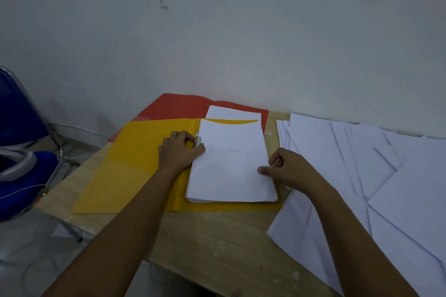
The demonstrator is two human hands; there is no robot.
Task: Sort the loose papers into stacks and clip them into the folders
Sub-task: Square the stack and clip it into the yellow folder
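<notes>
two hands on a paper stack [231, 166] in the open yellow folder [135, 166]
left hand [179, 152] pinches the metal clip [197, 140] at the stack's 9 o'clock edge; right hand [287, 169] grips its 3 o'clock edge; loose papers [362, 176] lie at 3 o'clock on the counter [217, 243].

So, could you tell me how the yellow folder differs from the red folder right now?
The yellow folder lies on top and nearer, while the red folder sits beneath it by the wall, mostly covered. The yellow folder's paper stack is handled by both hands; the red folder's sheets only peek out, untouched. Both lie open and flat on the table.
</notes>
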